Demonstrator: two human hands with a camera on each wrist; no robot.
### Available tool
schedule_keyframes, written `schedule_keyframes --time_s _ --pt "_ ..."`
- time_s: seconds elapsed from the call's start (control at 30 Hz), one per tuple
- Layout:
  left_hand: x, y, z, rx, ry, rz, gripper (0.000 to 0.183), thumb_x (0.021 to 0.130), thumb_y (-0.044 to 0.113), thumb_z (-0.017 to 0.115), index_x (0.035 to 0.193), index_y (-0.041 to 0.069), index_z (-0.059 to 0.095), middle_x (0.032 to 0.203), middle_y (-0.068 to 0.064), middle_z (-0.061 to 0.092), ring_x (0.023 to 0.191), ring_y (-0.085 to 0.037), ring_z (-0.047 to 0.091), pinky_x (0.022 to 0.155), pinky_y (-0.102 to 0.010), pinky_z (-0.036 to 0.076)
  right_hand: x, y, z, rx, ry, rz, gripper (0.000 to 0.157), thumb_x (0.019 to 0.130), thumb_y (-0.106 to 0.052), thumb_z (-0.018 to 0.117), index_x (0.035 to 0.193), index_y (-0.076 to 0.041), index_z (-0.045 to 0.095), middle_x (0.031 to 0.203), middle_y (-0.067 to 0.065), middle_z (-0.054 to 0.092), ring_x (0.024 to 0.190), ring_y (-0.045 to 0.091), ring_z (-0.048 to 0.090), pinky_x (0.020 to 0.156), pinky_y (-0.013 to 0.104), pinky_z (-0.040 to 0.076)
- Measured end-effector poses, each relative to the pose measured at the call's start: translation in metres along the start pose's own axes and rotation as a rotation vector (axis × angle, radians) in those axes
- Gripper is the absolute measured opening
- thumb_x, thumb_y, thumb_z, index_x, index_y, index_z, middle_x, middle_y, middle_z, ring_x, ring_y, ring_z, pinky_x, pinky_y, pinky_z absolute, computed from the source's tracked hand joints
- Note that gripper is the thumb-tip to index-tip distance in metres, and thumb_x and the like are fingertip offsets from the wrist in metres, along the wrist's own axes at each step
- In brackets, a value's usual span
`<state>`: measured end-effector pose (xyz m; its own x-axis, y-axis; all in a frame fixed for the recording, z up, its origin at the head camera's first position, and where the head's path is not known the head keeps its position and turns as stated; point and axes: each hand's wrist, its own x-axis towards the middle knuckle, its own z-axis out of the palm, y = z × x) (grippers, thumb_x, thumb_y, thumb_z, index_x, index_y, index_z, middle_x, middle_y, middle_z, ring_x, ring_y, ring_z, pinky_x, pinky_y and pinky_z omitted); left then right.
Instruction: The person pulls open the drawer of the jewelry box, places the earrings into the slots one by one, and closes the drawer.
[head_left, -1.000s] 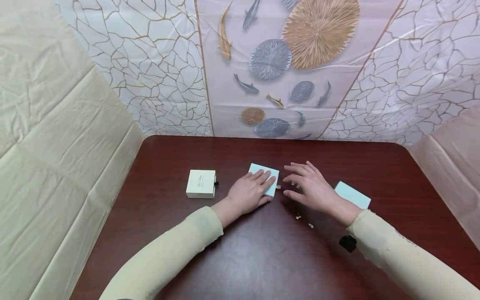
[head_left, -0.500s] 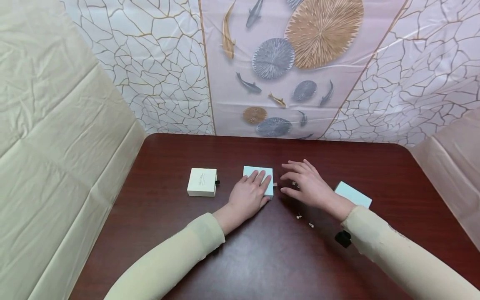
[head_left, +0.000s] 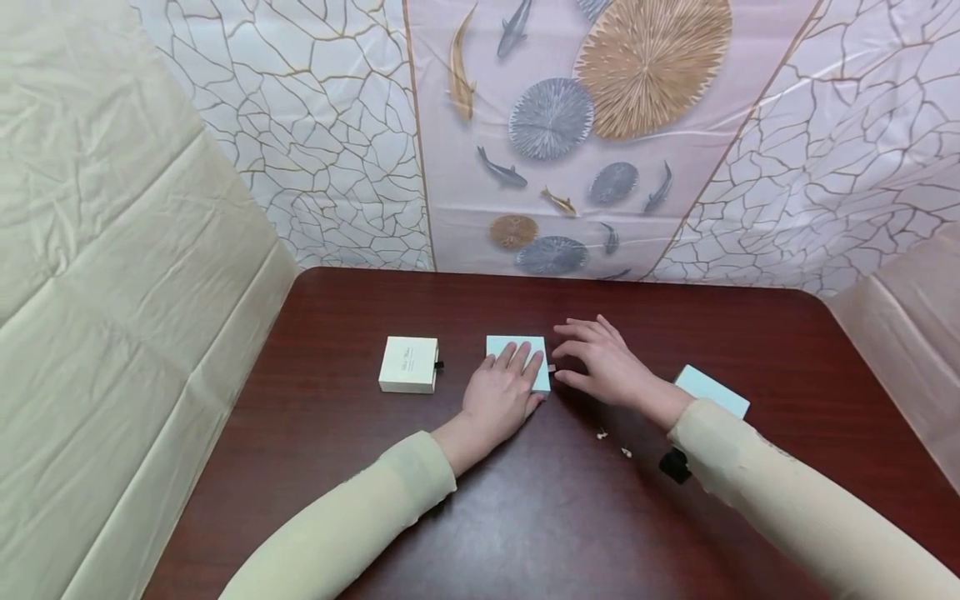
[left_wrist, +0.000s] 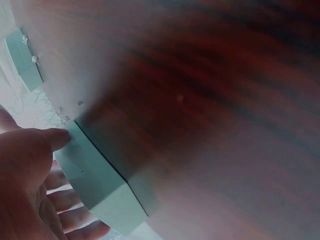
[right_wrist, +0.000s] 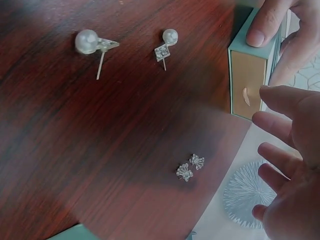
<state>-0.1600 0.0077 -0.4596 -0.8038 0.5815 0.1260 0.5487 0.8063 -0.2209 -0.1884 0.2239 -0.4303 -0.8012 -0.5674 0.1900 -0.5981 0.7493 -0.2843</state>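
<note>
Moved: right hand (head_left: 600,360), closer to tab (right_wrist: 245,96), fingers bent, empty; contact unclear. Left hand (head_left: 497,393), straight-fingered, on middle box (left_wrist: 94,171). Box: toward tabletop (head_left: 480,517) far edge, tab facing right hand, the nearer.

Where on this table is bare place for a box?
Bare: table between both sleeves, nearer than the pearl earrings; also the strip behind the cream box, along the back edge. Crowded: between the teal boxes, where the right hand and sparkly earrings are.

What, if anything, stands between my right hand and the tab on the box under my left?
Nothing visible. The tab faces your right hand; the pearl earrings lie nearer you, off that path.
</note>
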Motion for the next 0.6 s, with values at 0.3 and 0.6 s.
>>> schedule_keyframes --time_s 0.3,0.6 --pt "0.000 0.000 0.003 -0.007 -0.018 -0.004 0.066 0.109 0.057 0.052 0.165 0.021 0.046 0.166 -0.003 0.048 0.151 -0.021 0.048 0.117 -0.040 0.048 0.005 0.002 0.007 0.008 -0.024 0.023 0.015 0.093 -0.014 0.083 0.106 -0.007 0.081 0.147 0.024 0.061 0.146 0.047 0.046 0.122 0.074 0.021" --pt "0.000 -0.001 0.003 -0.012 -0.018 -0.007 0.066 0.109 0.056 0.053 0.164 0.022 0.046 0.166 -0.003 0.048 0.151 -0.021 0.048 0.117 -0.040 0.047 0.010 0.004 0.015 0.036 -0.029 0.051 0.004 0.096 -0.013 0.079 0.095 -0.010 0.081 0.146 0.022 0.063 0.147 0.046 0.046 0.122 0.074 0.022"
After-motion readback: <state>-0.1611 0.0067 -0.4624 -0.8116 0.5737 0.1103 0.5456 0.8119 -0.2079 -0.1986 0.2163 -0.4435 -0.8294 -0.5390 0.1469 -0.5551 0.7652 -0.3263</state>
